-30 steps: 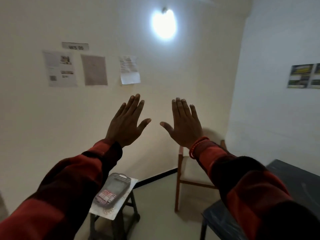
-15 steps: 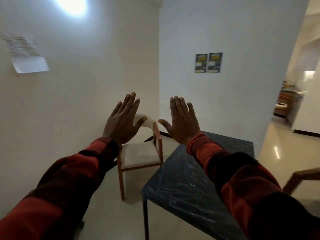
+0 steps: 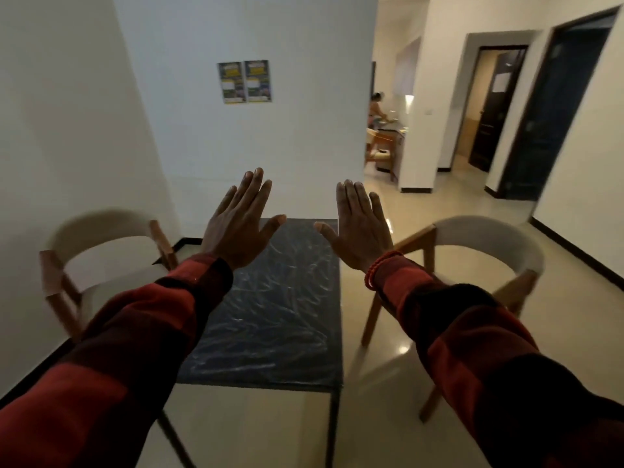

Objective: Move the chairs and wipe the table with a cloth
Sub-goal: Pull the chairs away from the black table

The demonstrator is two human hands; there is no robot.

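A dark marbled table (image 3: 270, 319) stands straight ahead, its far end against the white wall. One wooden chair (image 3: 101, 261) with a pale seat and curved back sits at the table's left side, close to the wall. A second matching chair (image 3: 472, 261) stands at the right side on the tiled floor. My left hand (image 3: 239, 224) and my right hand (image 3: 361, 224) are both raised in the air above the table, palms away from me, fingers straight, holding nothing. No cloth is in view.
Two posters (image 3: 244, 81) hang on the wall beyond the table. To the right a hallway opens with dark doors (image 3: 493, 106); a person (image 3: 376, 109) stands far back by a counter. Shiny tiled floor (image 3: 472, 204) stretches right of the table.
The view has swung right, from the side wall and stool to facing the table with a chair on each side. Both hands stay raised and spread in front of me.
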